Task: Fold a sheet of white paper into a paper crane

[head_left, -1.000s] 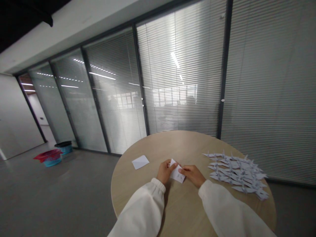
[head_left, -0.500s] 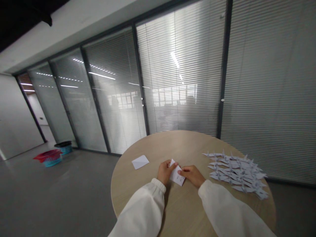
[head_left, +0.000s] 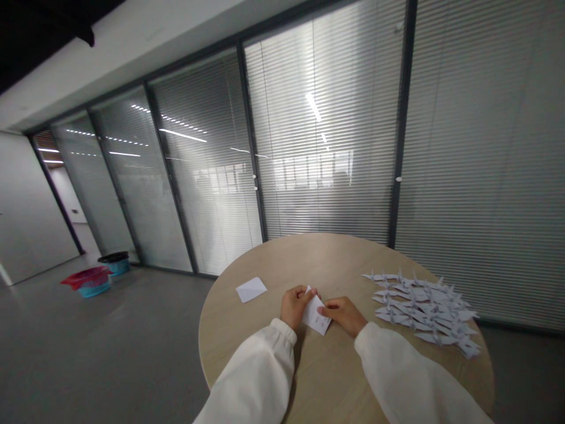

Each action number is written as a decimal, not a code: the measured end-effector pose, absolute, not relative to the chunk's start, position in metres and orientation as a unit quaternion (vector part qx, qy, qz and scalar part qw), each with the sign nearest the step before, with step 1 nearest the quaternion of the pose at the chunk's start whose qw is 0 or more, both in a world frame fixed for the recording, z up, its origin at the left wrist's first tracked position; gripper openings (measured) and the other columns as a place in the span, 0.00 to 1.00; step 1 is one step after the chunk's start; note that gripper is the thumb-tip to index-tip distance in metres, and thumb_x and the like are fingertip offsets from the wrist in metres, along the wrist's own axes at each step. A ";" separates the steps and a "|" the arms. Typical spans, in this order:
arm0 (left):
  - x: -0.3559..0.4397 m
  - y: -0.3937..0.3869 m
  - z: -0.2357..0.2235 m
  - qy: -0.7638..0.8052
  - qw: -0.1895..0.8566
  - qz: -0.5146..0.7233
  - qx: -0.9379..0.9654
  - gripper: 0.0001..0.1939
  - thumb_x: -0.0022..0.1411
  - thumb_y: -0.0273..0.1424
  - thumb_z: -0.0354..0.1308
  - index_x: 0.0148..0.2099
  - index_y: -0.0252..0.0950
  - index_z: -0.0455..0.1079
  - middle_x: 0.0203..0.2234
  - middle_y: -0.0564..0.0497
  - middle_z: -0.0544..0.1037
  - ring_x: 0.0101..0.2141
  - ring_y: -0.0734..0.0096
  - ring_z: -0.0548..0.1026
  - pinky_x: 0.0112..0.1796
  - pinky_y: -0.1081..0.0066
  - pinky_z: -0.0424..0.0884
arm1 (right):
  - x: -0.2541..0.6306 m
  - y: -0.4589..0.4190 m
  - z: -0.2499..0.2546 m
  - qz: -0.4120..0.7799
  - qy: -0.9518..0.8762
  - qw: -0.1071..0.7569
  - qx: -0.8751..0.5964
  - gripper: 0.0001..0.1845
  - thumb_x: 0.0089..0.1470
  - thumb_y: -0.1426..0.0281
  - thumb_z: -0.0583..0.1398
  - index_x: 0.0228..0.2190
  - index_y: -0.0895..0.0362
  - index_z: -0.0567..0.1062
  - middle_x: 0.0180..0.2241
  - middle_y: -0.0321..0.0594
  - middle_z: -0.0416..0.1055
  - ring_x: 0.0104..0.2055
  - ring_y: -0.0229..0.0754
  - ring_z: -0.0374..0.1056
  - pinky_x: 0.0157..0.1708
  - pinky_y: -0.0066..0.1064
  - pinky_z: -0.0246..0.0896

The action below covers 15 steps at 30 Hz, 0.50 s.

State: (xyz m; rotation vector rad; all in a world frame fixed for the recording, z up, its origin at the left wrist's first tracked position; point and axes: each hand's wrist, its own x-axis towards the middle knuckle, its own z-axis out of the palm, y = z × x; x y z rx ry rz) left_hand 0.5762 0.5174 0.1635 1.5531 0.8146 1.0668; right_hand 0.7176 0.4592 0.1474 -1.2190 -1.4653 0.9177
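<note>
Left of the fingers, a loose white paper square [head_left: 251, 290] lies on the table [head_left: 309, 259]. The left hand [head_left: 295, 305] has its fingers [head_left: 305, 296] closed narrowly on the folded white paper [head_left: 316, 317], which sits between both hands, just above the table. The right hand [head_left: 343, 315] grips its other side, with fingers [head_left: 329, 304] pressed against it. Right of the fingers lie massed paper cranes [head_left: 424, 309]. A slipping pinch could skew the fold, and a wide right elbow or sleeve could disturb the nearest cranes.
</note>
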 end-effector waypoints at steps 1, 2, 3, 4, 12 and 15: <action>0.576 0.517 0.164 0.340 0.520 0.445 0.645 0.20 0.44 0.44 0.61 0.26 0.29 0.72 0.18 0.47 0.75 0.17 0.73 0.69 0.18 0.77 0.59 | 0.718 0.459 0.147 0.379 -0.605 0.490 -0.500 0.20 0.40 0.55 0.60 0.20 0.62 0.75 0.19 0.36 0.70 0.23 0.38 0.63 0.25 0.28 0.56; 0.576 0.517 0.164 0.341 0.521 0.445 0.644 0.20 0.43 0.44 0.61 0.26 0.29 0.72 0.18 0.47 0.75 0.17 0.73 0.69 0.18 0.77 0.59 | 0.718 0.459 0.147 0.381 -0.605 0.489 -0.500 0.20 0.39 0.55 0.60 0.20 0.62 0.75 0.19 0.36 0.70 0.23 0.38 0.63 0.25 0.28 0.56; 0.576 0.516 0.164 0.342 0.520 0.446 0.643 0.20 0.43 0.44 0.61 0.26 0.29 0.72 0.18 0.47 0.75 0.17 0.73 0.69 0.18 0.77 0.59 | 0.718 0.459 0.147 0.383 -0.604 0.489 -0.499 0.20 0.39 0.55 0.60 0.20 0.62 0.75 0.19 0.36 0.69 0.23 0.38 0.63 0.25 0.28 0.56; 0.575 0.516 0.165 0.343 0.518 0.448 0.643 0.20 0.43 0.44 0.61 0.26 0.29 0.72 0.18 0.47 0.75 0.17 0.73 0.69 0.17 0.77 0.59 | 0.717 0.459 0.148 0.385 -0.602 0.490 -0.499 0.20 0.39 0.55 0.60 0.20 0.62 0.75 0.18 0.36 0.69 0.23 0.38 0.63 0.25 0.28 0.56; 0.578 0.513 0.171 0.326 0.567 0.461 0.600 0.19 0.41 0.43 0.63 0.24 0.30 0.69 0.20 0.45 0.77 0.19 0.71 0.72 0.21 0.75 0.65 | 0.717 0.460 0.146 0.393 -0.597 0.487 -0.502 0.20 0.38 0.55 0.61 0.19 0.62 0.76 0.17 0.36 0.69 0.22 0.38 0.63 0.25 0.28 0.56; 0.579 0.511 0.172 0.328 0.567 0.464 0.597 0.18 0.40 0.42 0.64 0.24 0.30 0.69 0.20 0.45 0.77 0.19 0.70 0.72 0.20 0.75 0.65 | 0.718 0.460 0.144 0.386 -0.604 0.487 -0.499 0.20 0.39 0.56 0.61 0.19 0.62 0.76 0.18 0.36 0.69 0.22 0.38 0.63 0.25 0.28 0.56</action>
